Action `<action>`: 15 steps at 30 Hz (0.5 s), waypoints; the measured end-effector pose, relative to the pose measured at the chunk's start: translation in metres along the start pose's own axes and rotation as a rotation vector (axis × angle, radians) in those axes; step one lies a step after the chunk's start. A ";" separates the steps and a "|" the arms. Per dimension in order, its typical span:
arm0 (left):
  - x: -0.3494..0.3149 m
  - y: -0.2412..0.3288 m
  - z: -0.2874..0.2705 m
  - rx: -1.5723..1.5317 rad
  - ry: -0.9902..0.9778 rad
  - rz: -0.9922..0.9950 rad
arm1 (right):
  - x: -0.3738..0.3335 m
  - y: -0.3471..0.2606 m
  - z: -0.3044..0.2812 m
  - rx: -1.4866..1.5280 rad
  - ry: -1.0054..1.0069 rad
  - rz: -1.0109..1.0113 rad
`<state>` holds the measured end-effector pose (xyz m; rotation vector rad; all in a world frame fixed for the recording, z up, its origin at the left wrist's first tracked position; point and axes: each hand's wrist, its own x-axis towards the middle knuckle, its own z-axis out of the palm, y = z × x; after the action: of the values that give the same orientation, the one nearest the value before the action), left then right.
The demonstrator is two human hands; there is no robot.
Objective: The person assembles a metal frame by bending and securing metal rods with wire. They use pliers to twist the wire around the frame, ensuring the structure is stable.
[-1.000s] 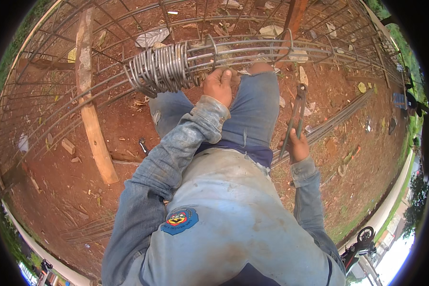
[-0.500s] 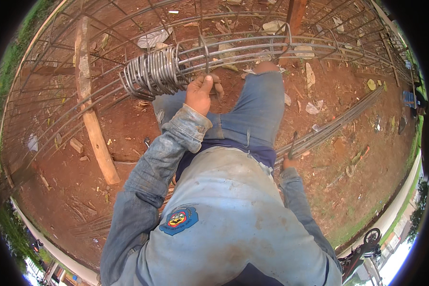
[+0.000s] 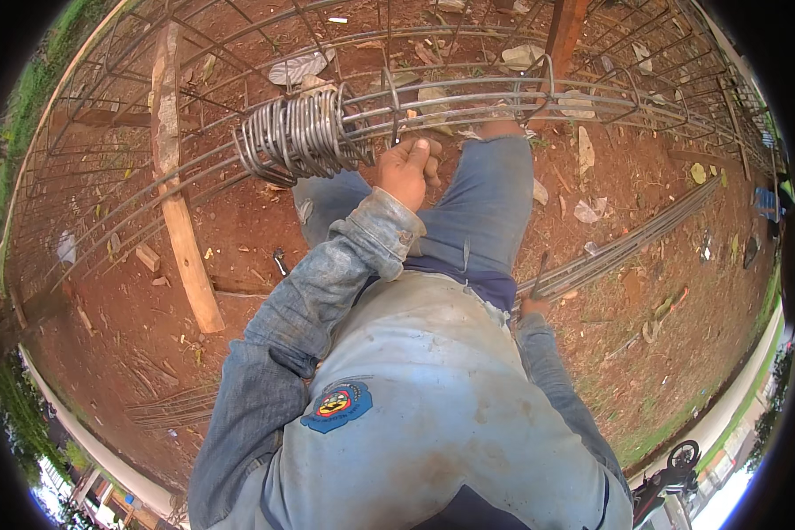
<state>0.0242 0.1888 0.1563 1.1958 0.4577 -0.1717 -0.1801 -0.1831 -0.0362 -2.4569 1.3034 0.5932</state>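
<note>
My left hand [image 3: 409, 170] is curled closed just below a steel stirrup [image 3: 392, 104] on the long reinforcing bars [image 3: 481, 104]; what its fingers hold, if anything, I cannot make out. Left of that stirrup, a tight bunch of bent steel stirrups [image 3: 300, 132] hangs round the same bars. Low at my right side, my right hand [image 3: 533, 306] is closed round a thin dark rod-like tool [image 3: 543, 265] that points upward. Its fingers are partly hidden, and the tool's exact kind does not show.
A wooden prop [image 3: 181, 238] slants under the bars at left, and a reddish post [image 3: 564, 40] stands behind them. Loose straight bars [image 3: 627, 237] lie on the soil at right. A small dark tool [image 3: 279, 262] lies left of my knees. A motorcycle [image 3: 667, 481] stands behind at right.
My left hand has shifted a little right and down in the picture, its fingers still curled. The bars and stirrups appear slightly further right. My right hand stays low beside me with the tool.
</note>
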 end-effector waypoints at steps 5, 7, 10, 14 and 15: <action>-0.022 0.002 -0.026 0.125 0.049 0.137 | -0.029 -0.023 -0.047 0.179 0.086 -0.309; -0.019 -0.003 -0.041 0.240 0.083 0.191 | -0.037 -0.046 -0.077 0.204 0.237 -0.645; -0.014 -0.004 -0.037 0.256 0.028 0.171 | -0.057 -0.112 -0.135 0.250 0.394 -1.065; -0.013 -0.002 -0.038 0.308 0.047 0.154 | -0.083 -0.203 -0.178 0.098 0.511 -1.378; -0.014 -0.002 -0.047 0.323 0.034 0.157 | -0.093 -0.219 -0.184 0.065 0.474 -1.398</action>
<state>-0.0010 0.2298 0.1474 1.5477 0.3719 -0.0914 -0.0040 -0.0786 0.1834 -2.7316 -0.4859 -0.3984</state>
